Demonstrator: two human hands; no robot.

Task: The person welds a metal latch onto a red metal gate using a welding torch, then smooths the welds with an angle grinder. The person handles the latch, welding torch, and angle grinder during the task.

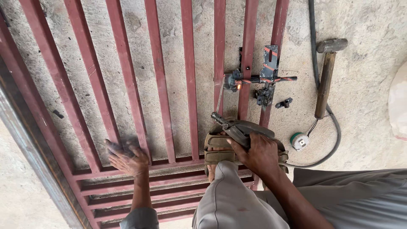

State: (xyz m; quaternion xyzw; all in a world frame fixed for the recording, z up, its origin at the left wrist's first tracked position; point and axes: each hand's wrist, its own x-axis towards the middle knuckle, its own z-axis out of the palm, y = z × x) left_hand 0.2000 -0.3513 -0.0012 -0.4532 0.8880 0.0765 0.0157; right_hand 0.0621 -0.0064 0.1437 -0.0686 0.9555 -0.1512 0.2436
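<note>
My right hand (259, 153) grips a welding electrode holder (232, 127), whose thin rod (219, 98) reaches up to a glowing spot (239, 86) on a dark bolt latch (259, 79) lying across the bars. My left hand (126, 157) rests flat, fingers spread, on a bar of the red-brown metal gate (161, 80) that lies on the concrete floor. My sandalled foot (217, 153) stands on the gate under the right hand, with my grey-trousered knee (231, 199) in front.
A hammer (327, 72) with a wooden handle lies on the concrete right of the gate. A dark cable (322, 85) curves past it. A small white and green object (299, 141) and a small dark metal piece (284, 102) lie near the latch.
</note>
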